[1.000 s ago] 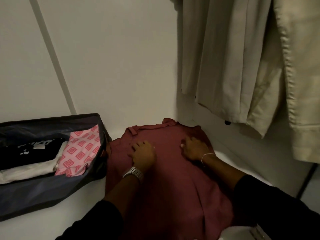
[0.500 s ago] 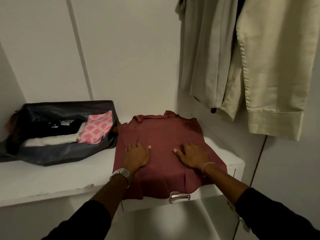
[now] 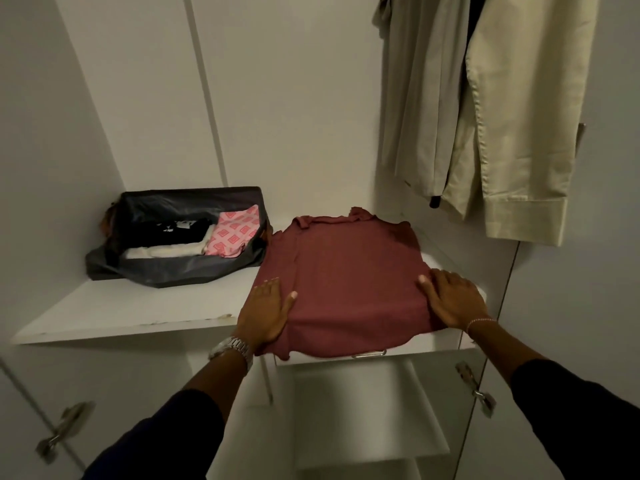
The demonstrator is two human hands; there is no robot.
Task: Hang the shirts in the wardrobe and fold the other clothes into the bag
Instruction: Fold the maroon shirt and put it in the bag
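Observation:
A maroon garment [image 3: 346,282] lies flat on the white wardrobe shelf [image 3: 138,306], its front hem hanging over the edge. My left hand [image 3: 265,313] rests flat on its left edge, thumb on the cloth. At the right edge lies my right hand [image 3: 453,299], fingers spread. A dark open bag [image 3: 166,268] stands at the back left, holding a folded black item, a white item and a pink patterned cloth [image 3: 233,237]. Beige shirts [image 3: 485,109] hang at the upper right.
Below the shelf's front edge sits a drawer with a metal handle [image 3: 369,355], and open white compartments lie under it. Door hinges [image 3: 476,389] show at the lower right and lower left. The wardrobe's white back wall rises behind the bag.
Both hands slid from the garment's middle toward me and apart, out to its left and right edges. My head pulled back, so more of the shelf and drawer shows.

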